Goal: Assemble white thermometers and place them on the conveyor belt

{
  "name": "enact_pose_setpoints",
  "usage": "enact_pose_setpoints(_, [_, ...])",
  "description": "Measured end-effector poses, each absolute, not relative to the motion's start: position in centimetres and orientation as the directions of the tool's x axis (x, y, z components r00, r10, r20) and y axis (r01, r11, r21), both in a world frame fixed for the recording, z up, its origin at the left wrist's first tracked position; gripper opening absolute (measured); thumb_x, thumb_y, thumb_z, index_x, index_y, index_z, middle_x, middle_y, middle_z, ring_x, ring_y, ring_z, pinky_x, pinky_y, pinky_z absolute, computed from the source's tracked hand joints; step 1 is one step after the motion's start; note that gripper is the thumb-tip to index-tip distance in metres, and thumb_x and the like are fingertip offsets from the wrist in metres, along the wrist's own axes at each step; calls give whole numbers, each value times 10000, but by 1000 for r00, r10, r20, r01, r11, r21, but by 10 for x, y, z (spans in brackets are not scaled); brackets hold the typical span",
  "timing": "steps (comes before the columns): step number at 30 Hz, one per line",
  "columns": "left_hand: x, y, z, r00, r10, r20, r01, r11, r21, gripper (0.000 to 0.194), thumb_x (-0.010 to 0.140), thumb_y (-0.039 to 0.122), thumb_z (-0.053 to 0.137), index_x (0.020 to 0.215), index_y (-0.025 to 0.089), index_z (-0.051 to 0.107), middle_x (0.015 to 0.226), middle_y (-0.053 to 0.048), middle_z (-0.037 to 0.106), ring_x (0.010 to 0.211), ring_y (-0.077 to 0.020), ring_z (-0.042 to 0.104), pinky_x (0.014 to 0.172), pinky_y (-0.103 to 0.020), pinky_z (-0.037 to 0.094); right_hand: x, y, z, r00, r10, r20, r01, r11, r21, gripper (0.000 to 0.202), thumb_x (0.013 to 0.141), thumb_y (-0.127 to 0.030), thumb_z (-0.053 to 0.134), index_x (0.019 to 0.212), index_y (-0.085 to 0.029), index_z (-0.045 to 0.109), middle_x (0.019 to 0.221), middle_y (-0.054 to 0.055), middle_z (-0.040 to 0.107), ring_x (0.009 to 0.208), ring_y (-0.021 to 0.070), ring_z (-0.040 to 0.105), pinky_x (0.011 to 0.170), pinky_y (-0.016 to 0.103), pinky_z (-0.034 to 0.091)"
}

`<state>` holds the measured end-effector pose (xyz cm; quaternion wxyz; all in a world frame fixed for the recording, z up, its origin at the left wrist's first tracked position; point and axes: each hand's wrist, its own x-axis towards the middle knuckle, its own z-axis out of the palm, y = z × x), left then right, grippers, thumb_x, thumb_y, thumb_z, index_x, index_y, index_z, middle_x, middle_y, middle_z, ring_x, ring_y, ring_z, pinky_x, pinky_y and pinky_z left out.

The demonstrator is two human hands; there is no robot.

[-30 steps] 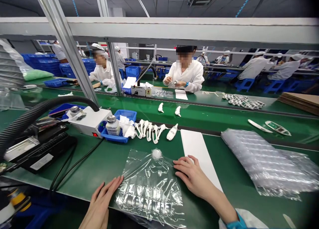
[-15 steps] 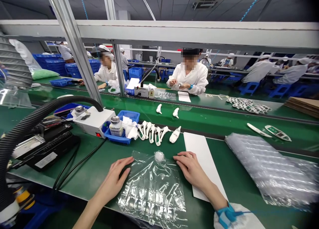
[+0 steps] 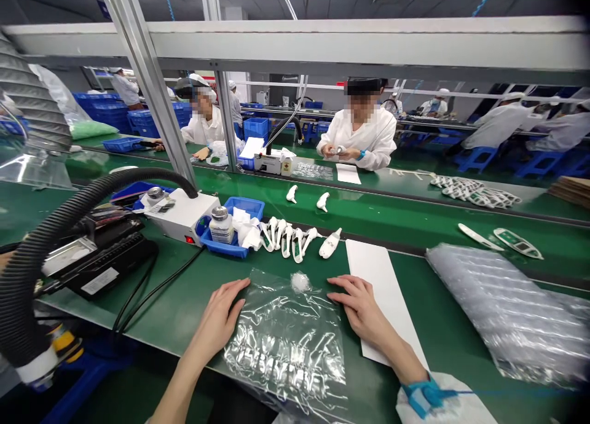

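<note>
A clear plastic bag [image 3: 288,335] lies flat on the green table in front of me. My left hand [image 3: 220,316] rests palm down at the bag's left edge, fingers apart. My right hand [image 3: 362,307] lies flat at the bag's upper right corner, partly on a white paper strip [image 3: 385,289]. A small white wad [image 3: 300,282] sits on the bag's far edge between my hands. Just beyond lies a row of several white plastic device shells [image 3: 295,241]. Neither hand grips anything.
A blue tray [image 3: 239,206] holds a bottle [image 3: 221,225] and wipes, beside a white box [image 3: 184,214] and a black hose [image 3: 69,221]. A stack of bubble wrap [image 3: 502,310] lies at right. Across the conveyor, people in white coats work at another bench.
My left hand has slid forward along the bag's left edge. My right hand moved slightly forward at the bag's corner. The view shifted a little to the left.
</note>
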<state>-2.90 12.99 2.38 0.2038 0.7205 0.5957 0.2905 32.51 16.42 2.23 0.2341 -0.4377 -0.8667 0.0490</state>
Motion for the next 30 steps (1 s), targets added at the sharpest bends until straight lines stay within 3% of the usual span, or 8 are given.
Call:
enact_pose_setpoints(17, [-29, 128, 21, 139, 975, 176, 674, -223, 704, 367, 957, 290, 394, 1305, 328, 507, 1321, -24, 580, 1267, -235, 452, 1048, -472, 383, 322, 162, 21, -453, 804, 385, 761, 574, -303, 366, 907, -97, 359, 959, -221, 699, 1212, 107, 590, 1149, 296, 482, 900, 515, 409])
enact_pose_setpoints(21, [-29, 129, 25, 76, 978, 197, 616, -201, 762, 345, 950, 300, 414, 1273, 331, 533, 1341, -14, 564, 1263, -221, 465, 1069, -447, 376, 322, 162, 21, -430, 815, 390, 774, 554, -305, 333, 934, -139, 368, 1008, -224, 681, 1213, 112, 587, 1141, 291, 495, 903, 505, 416])
enact_pose_setpoints(24, [-31, 111, 30, -81, 974, 212, 567, -130, 814, 317, 945, 354, 434, 1235, 294, 546, 1272, -45, 592, 1139, -213, 563, 948, -367, 488, 324, 162, 18, -416, 824, 386, 783, 540, -308, 305, 943, -169, 383, 1026, -233, 669, 1217, 108, 586, 1144, 294, 497, 905, 503, 415])
enact_pose_setpoints(26, [-33, 85, 31, -208, 957, 200, 495, -73, 866, 280, 921, 392, 478, 1140, 259, 594, 1079, -49, 665, 932, -201, 643, 782, -305, 544, 325, 162, 16, -411, 827, 384, 784, 535, -314, 285, 947, -185, 393, 1032, -233, 661, 1220, 106, 582, 1146, 294, 495, 902, 498, 413])
enact_pose_setpoints(28, [-34, 53, 25, -380, 917, 120, 286, -7, 958, 226, 865, 428, 564, 920, 232, 663, 773, -12, 666, 646, -167, 614, 604, -262, 521, 327, 162, 14, -413, 827, 382, 779, 538, -321, 265, 951, -199, 404, 1043, -229, 651, 1220, 106, 577, 1144, 292, 492, 900, 492, 408])
enact_pose_setpoints(30, [-32, 25, 12, -504, 863, -16, 146, 103, 984, 252, 815, 465, 620, 791, 217, 655, 647, 6, 626, 521, -141, 535, 496, -244, 458, 327, 162, 13, -419, 828, 372, 775, 540, -330, 251, 956, -209, 410, 1059, -227, 639, 1223, 103, 569, 1147, 289, 485, 904, 486, 398])
